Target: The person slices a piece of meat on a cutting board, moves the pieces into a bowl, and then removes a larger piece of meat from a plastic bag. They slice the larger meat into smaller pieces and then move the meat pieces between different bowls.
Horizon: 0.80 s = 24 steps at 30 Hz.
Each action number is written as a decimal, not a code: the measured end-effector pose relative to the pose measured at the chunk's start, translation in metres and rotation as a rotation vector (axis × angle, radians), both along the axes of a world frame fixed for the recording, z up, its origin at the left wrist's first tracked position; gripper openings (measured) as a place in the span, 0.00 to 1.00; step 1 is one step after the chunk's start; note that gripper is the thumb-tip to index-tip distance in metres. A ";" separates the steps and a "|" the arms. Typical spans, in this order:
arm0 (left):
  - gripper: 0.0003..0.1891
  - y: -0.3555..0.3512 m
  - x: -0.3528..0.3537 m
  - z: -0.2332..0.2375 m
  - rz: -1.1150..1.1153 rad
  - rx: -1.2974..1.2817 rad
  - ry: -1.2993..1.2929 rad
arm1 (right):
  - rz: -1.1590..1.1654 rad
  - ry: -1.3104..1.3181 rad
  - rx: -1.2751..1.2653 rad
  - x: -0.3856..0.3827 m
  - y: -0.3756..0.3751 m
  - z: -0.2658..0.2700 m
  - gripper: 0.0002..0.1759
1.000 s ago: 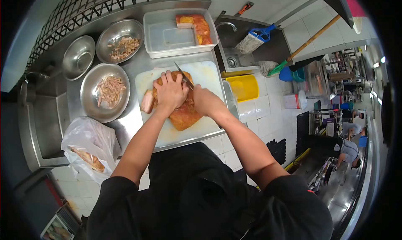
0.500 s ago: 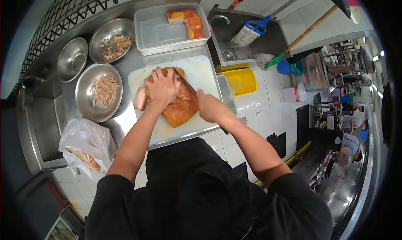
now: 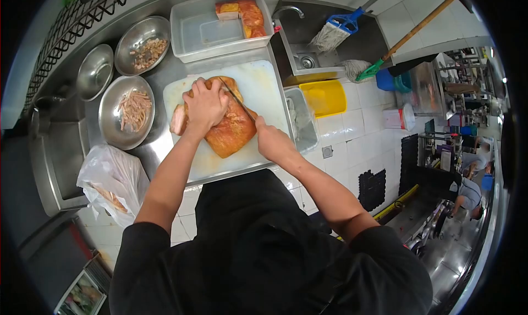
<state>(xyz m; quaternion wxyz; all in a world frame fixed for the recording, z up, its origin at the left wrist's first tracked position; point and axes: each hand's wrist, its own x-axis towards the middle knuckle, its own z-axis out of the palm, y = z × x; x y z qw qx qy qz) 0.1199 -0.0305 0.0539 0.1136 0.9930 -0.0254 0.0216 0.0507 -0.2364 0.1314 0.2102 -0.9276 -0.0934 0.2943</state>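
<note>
A large slab of browned meat (image 3: 230, 133) lies on a white cutting board (image 3: 256, 75). My left hand (image 3: 206, 106) presses on the slab's upper left part, its fingers spread. In my right hand (image 3: 271, 140) is the handle of a knife (image 3: 237, 100), whose blade lies slantwise across the slab, just right of my left fingers. A smaller piece of meat (image 3: 177, 119) sits at the board's left edge, beside the slab.
Beyond the board stands a plastic tub (image 3: 192, 34) with meat pieces. Metal bowls (image 3: 126, 112) and a plastic bag (image 3: 110, 174) are on the left. A sink (image 3: 308, 51), a mop (image 3: 333, 33) and a yellow bin (image 3: 324, 99) are at right. People (image 3: 468, 196) stand far right.
The view has shifted slightly. My right hand has drawn the knife a little toward the handle side across the slab, while my left hand stays pressed on it.
</note>
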 end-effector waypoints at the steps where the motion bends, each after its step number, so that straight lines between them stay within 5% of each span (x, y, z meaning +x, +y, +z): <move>1: 0.17 0.000 -0.004 -0.003 -0.001 0.007 -0.001 | 0.005 0.007 -0.005 -0.001 -0.003 0.000 0.17; 4: 0.17 0.001 0.001 -0.006 0.008 -0.003 -0.080 | 0.039 0.063 -0.044 -0.022 -0.021 0.018 0.15; 17: 0.18 0.003 0.005 -0.004 0.034 0.004 -0.006 | 0.019 -0.058 0.126 -0.023 -0.040 -0.050 0.10; 24: 0.17 0.005 -0.004 -0.013 0.061 -0.024 -0.089 | 0.081 -0.039 0.102 -0.022 -0.057 -0.013 0.12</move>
